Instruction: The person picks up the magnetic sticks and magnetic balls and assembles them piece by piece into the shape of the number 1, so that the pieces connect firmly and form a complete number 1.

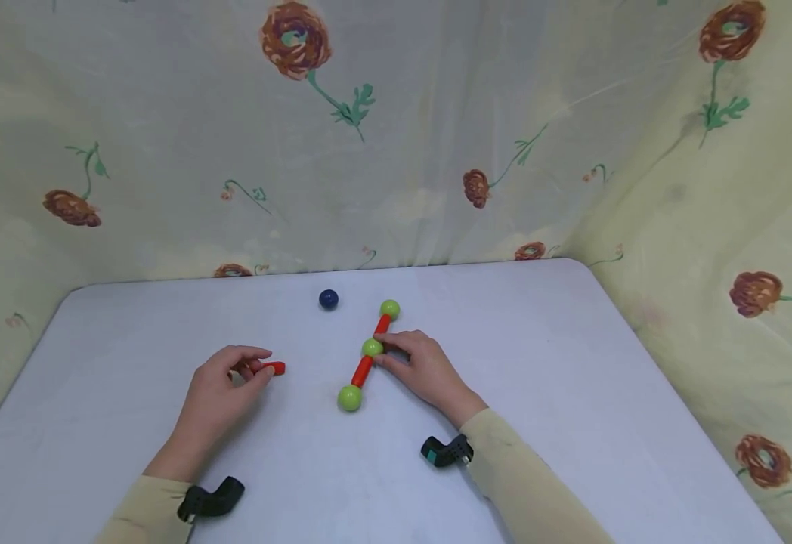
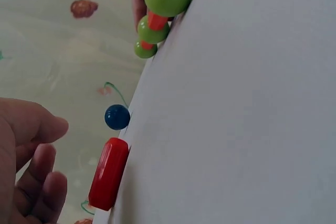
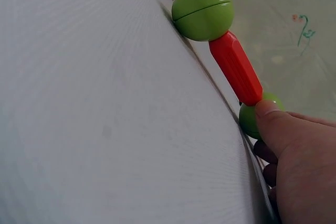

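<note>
A chain of three green balls joined by two red rods lies on the white table, running from near to far. My right hand (image 1: 428, 374) pinches the middle green ball (image 3: 249, 120) between thumb and fingers. One red rod (image 3: 237, 67) links it to the near green ball (image 1: 350, 398); beyond it, the far green ball (image 1: 390, 309) ends the chain. To the left, a loose red rod (image 2: 108, 174) lies on the table. My left hand (image 1: 222, 393) is beside that rod, its fingers loosely bent; a gap shows between them and the rod in the left wrist view.
A dark blue ball (image 1: 329, 300) sits toward the back of the table (image 1: 546, 340), left of the chain's far end. Flowered cloth (image 1: 403, 151) hangs behind the table and along its sides. Each wrist wears a black device.
</note>
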`<state>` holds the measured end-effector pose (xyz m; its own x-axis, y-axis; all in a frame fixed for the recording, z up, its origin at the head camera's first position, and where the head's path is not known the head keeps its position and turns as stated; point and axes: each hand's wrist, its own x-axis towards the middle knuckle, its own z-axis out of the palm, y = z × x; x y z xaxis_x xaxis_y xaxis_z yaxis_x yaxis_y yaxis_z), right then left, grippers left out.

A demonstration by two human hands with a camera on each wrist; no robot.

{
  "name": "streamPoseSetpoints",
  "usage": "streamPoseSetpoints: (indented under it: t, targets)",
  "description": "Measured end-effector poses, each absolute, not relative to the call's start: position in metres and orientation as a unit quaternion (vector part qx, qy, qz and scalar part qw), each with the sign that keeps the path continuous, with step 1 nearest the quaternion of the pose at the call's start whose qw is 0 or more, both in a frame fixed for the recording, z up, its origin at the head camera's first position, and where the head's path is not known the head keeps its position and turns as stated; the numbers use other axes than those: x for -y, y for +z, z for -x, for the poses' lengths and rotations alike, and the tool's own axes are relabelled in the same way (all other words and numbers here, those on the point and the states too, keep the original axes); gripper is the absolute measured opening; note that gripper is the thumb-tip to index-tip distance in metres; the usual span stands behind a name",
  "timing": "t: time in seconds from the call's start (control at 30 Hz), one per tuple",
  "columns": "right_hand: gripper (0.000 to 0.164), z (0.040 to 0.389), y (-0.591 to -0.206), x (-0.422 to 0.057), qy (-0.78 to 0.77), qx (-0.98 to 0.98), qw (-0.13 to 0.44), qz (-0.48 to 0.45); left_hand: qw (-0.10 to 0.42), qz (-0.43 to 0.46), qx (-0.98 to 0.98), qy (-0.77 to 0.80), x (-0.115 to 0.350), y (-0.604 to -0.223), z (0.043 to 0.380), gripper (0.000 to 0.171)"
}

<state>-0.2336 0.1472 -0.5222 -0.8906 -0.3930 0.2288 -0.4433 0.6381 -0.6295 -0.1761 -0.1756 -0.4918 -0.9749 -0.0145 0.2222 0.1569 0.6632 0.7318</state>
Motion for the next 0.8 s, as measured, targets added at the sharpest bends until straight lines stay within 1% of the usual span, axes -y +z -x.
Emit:
streamPoseSetpoints:
  t: [0.13, 0.27, 0.4, 0.53, 0.8]
  targets:
    - [0.040, 0.235, -0.525, -0.148, 0.353, 0.907, 0.037, -0.227, 0.103, 0.028, 0.916, -0.388, 0.181, -0.495, 0.178, 0.024]
    - [0.040, 0.236, -0.527, -0.148, 0.351, 0.908, 0.039, -0.225, 0.072, 0.016, 0.923, -0.378, 0.185, -0.499, 0.181, 0.030]
    - [0.040, 0.236, -0.527, -0.149, 0.353, 0.908, 0.039, -0.224, 0.058, 0.015, 0.928, -0.367, 0.187, -0.504, 0.183, 0.033]
    - [0.041, 0.235, -0.526, -0.149, 0.355, 0.907, 0.040, -0.222, 0.061, 0.024, 0.935, -0.348, 0.188, -0.508, 0.184, 0.032]
    - [0.041, 0.236, -0.526, -0.149, 0.351, 0.909, 0.048, -0.219, 0.076, 0.040, 0.943, -0.320, 0.187, -0.513, 0.183, 0.026]
